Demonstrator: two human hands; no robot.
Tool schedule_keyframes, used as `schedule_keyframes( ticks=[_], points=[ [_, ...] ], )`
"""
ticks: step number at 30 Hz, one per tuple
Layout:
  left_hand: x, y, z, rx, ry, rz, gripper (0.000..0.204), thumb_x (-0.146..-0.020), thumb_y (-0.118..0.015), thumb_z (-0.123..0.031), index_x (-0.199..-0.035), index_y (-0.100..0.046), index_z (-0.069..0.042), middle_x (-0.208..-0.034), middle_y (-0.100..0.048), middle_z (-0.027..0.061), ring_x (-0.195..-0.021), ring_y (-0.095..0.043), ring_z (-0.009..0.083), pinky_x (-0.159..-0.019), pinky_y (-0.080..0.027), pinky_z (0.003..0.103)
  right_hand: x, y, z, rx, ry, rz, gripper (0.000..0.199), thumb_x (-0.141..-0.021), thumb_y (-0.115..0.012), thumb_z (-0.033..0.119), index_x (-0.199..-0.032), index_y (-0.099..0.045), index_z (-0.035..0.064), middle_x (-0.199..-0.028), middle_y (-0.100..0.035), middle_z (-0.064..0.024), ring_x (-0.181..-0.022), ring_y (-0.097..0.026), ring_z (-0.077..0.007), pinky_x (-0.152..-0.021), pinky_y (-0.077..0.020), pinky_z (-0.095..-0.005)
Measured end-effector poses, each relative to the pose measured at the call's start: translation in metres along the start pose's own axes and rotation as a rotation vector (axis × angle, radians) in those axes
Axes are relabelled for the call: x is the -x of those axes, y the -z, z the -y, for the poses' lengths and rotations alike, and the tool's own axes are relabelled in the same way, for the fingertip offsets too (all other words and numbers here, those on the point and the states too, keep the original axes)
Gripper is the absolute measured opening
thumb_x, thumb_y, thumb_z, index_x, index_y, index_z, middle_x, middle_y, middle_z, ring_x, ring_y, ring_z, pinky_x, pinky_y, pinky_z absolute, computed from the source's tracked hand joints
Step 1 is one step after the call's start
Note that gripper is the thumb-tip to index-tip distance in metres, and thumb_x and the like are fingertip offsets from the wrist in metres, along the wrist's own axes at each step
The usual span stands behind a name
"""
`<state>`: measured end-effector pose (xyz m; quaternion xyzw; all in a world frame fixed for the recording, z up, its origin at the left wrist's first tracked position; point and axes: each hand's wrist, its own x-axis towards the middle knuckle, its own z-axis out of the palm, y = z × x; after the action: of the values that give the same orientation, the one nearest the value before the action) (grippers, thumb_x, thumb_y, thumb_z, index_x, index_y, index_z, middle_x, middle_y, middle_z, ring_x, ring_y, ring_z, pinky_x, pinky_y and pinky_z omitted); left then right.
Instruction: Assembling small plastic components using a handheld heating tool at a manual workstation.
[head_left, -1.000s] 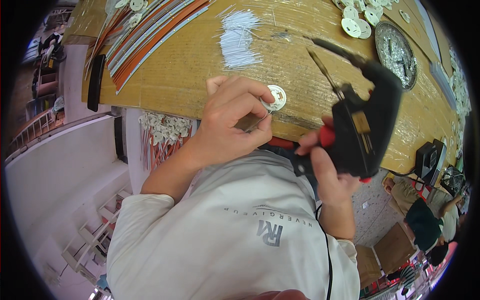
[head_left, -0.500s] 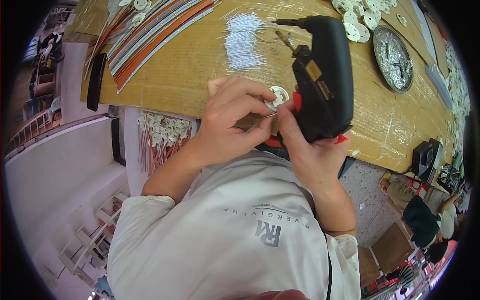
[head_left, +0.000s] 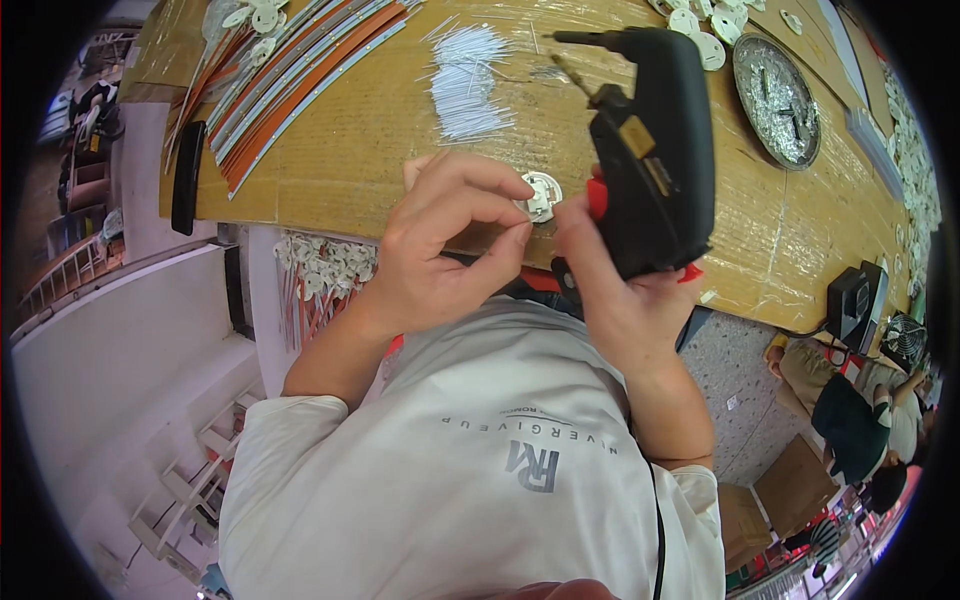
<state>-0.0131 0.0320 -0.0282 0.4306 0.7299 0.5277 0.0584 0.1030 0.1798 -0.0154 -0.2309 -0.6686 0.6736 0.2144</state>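
Observation:
My left hand pinches a small round white disc just above the near edge of the cardboard-covered bench. My right hand grips a black glue gun with a red trigger, its nozzle aimed away toward the far left. The right thumb and fingertips also touch the disc's right side. A bundle of thin white wires lies on the bench just beyond my hands.
Orange and white flat strips lie at the bench's left. More white discs and a round silver clock face sit at the far right. A black box stands at the right edge. Another person sits lower right.
My right hand has swung the glue gun left and upward from the bench's right side until it meets my left hand at the white disc. The left hand has kept its place.

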Motion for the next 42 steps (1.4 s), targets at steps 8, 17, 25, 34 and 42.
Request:
schedule_keyframes(
  ticks=[8, 17, 25, 34, 42],
  points=[
    [-0.028, 0.005, -0.017, -0.248, -0.048, 0.160, 0.014, -0.075, -0.076, 0.002, -0.082, -0.067, -0.006, -0.098, -0.072, 0.0019, -0.091, -0.062, 0.0179, -0.092, -0.039, 0.035, 0.007, 0.045, 0.004, -0.243, -0.073, -0.018, 0.048, -0.102, -0.055, 0.014, -0.141, -0.048, -0.0129, -0.112, -0.074, -0.0274, -0.087, -0.076, -0.0278, -0.081, -0.0625, -0.0376],
    [-0.055, 0.006, -0.028, -0.392, 0.009, 0.363, 0.015, -0.076, -0.075, 0.000, -0.080, -0.063, -0.007, -0.089, -0.070, 0.0003, -0.081, -0.062, 0.0166, -0.091, -0.035, 0.035, 0.020, 0.078, -0.011, -0.243, -0.052, -0.060, 0.051, -0.100, -0.059, 0.015, -0.140, -0.049, -0.0140, -0.109, -0.075, -0.0270, -0.082, -0.075, -0.0269, -0.080, -0.0622, -0.0366],
    [-0.070, 0.005, -0.031, -0.479, 0.037, 0.518, 0.014, -0.074, -0.073, 0.002, -0.080, -0.063, -0.007, -0.085, -0.067, 0.0016, -0.079, -0.061, 0.0182, -0.085, -0.035, 0.035, 0.021, 0.082, -0.010, -0.262, -0.110, -0.041, 0.050, -0.100, -0.060, 0.015, -0.141, -0.051, -0.0121, -0.107, -0.075, -0.0249, -0.083, -0.075, -0.0244, -0.079, -0.0618, -0.0352],
    [-0.082, 0.006, -0.033, -0.511, 0.023, 0.598, 0.015, -0.073, -0.073, 0.001, -0.079, -0.061, -0.006, -0.084, -0.065, 0.0027, -0.076, -0.060, 0.0196, -0.082, -0.035, 0.035, 0.020, 0.086, -0.011, -0.258, -0.098, 0.018, 0.052, -0.099, -0.062, 0.017, -0.142, -0.053, -0.0109, -0.107, -0.075, -0.0241, -0.082, -0.074, -0.0244, -0.079, -0.0612, -0.0362],
    [-0.091, 0.007, -0.033, -0.511, 0.025, 0.687, 0.015, -0.074, -0.073, 0.002, -0.077, -0.059, -0.004, -0.082, -0.062, 0.0049, -0.073, -0.059, 0.0213, -0.080, -0.034, 0.035, 0.021, 0.093, -0.011, -0.227, -0.136, 0.091, 0.050, -0.101, -0.061, 0.015, -0.143, -0.052, -0.0111, -0.108, -0.074, -0.0247, -0.084, -0.073, -0.0244, -0.079, -0.0611, -0.0364]
  ],
)
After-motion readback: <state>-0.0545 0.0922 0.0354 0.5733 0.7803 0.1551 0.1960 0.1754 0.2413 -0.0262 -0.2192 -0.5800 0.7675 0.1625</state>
